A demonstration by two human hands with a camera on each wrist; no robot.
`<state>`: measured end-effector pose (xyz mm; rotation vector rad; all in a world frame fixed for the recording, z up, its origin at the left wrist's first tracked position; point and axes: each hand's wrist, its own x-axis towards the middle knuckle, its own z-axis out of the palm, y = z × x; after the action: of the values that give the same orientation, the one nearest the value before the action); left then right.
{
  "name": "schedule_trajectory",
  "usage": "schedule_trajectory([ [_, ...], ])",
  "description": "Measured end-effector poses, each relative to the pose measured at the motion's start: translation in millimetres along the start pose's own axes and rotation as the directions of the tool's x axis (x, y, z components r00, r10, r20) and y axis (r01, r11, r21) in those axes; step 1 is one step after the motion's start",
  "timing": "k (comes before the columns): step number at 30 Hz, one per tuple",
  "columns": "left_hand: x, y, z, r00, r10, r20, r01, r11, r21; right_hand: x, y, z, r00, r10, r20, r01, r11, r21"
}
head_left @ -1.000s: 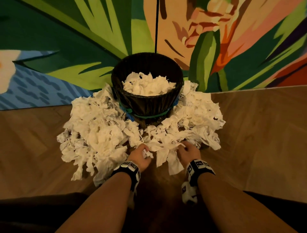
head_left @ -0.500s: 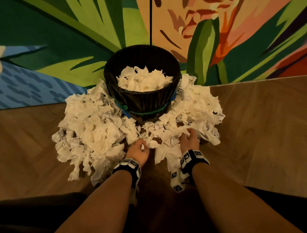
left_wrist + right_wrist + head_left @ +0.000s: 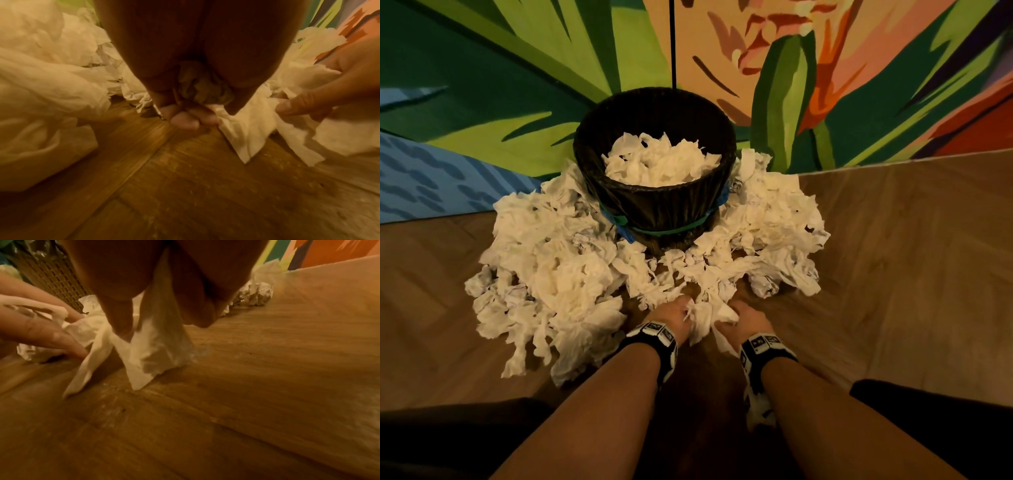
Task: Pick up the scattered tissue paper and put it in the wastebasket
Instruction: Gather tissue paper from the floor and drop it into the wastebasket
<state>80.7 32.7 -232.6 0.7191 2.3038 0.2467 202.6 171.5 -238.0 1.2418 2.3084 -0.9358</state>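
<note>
A dark woven wastebasket (image 3: 664, 205) stands against the painted wall, filled near its rim with white tissue (image 3: 657, 161). Crumpled tissue paper (image 3: 551, 267) is heaped on the floor around it, thickest on the left. My left hand (image 3: 676, 313) grips a wad of tissue (image 3: 203, 91) at the pile's near edge, fingers curled round it. Right beside it, my right hand (image 3: 739, 317) pinches hanging tissue sheets (image 3: 156, 344). The two hands sit close together with tissue (image 3: 703, 317) between them.
The floor (image 3: 893, 274) is wooden herringbone boards. A mural wall (image 3: 482, 85) rises right behind the basket. Crumpled balls of tissue (image 3: 765, 286) lie at the pile's right edge. My dark-clad knees (image 3: 928, 428) frame the bottom of the head view.
Both hands have drawn together at the near edge of the pile, gathering tissue between them. The right hand has pulled back toward me from the right heap.
</note>
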Motion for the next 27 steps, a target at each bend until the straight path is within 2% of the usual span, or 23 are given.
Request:
schedule_trajectory([
  [4,-1,-6,-3,0.994,-0.007,-0.108,0.009,1.000,0.017,4,-4,-2,0.997,-0.058,-0.045,0.056,0.998,-0.037],
  [7,-1,-11,-9,0.987,0.007,-0.160,-0.015,0.999,-0.048,3,-6,-9,0.993,-0.056,-0.100,0.064,0.994,0.086],
  [10,-5,-16,-13,0.980,-0.048,-0.195,0.014,0.985,-0.174,1,-8,-18,0.990,-0.037,-0.138,0.060,0.984,0.166],
  [13,-11,-24,-18,0.973,-0.106,-0.204,0.038,0.948,-0.315,-1,-12,-28,0.980,0.042,-0.196,0.023,0.948,0.317],
  [16,-16,-26,-26,0.970,-0.123,-0.211,0.048,0.943,-0.328,-1,-17,-41,0.963,0.110,-0.246,0.013,0.893,0.450],
  [21,-26,-23,-41,0.951,-0.052,-0.304,-0.079,0.912,-0.403,-5,-29,-65,0.943,0.166,-0.290,0.051,0.787,0.615],
  [24,-34,-12,-54,0.931,-0.020,-0.363,-0.184,0.836,-0.517,-9,-39,-76,0.926,0.163,-0.340,0.113,0.741,0.662],
  [27,-43,1,-74,0.901,0.008,-0.434,-0.281,0.774,-0.568,-14,-53,-85,0.938,0.126,-0.324,0.150,0.693,0.705],
])
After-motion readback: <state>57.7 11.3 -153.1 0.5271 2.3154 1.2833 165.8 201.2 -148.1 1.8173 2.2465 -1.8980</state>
